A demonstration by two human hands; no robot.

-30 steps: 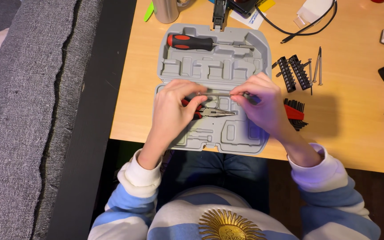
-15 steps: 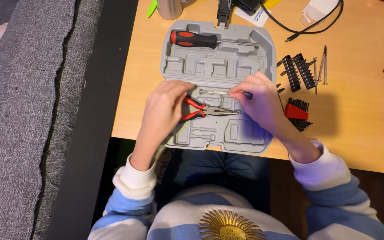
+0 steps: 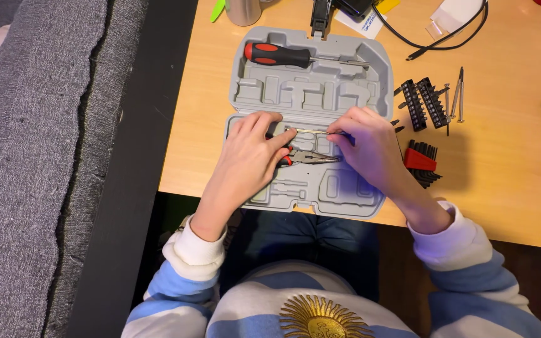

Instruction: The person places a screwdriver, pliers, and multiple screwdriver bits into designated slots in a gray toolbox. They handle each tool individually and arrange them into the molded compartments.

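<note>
- A thin screwdriver [image 3: 311,131] is pinched at both ends over the lower half of the grey case [image 3: 311,94], which lies open on the wooden table [image 3: 502,181].
- Its metal tip is gripped by the left hand [image 3: 252,153], fingers curled narrow; the handle end is closed in the right hand [image 3: 370,147].
- Pliers [image 3: 305,158] with red grips are seen just below it, partly hidden under the left hand.
- A red and black screwdriver [image 3: 283,55] is seated in the upper half.
- Bit racks [image 3: 424,103] and hex keys [image 3: 421,161] are laid out right of the case.
</note>
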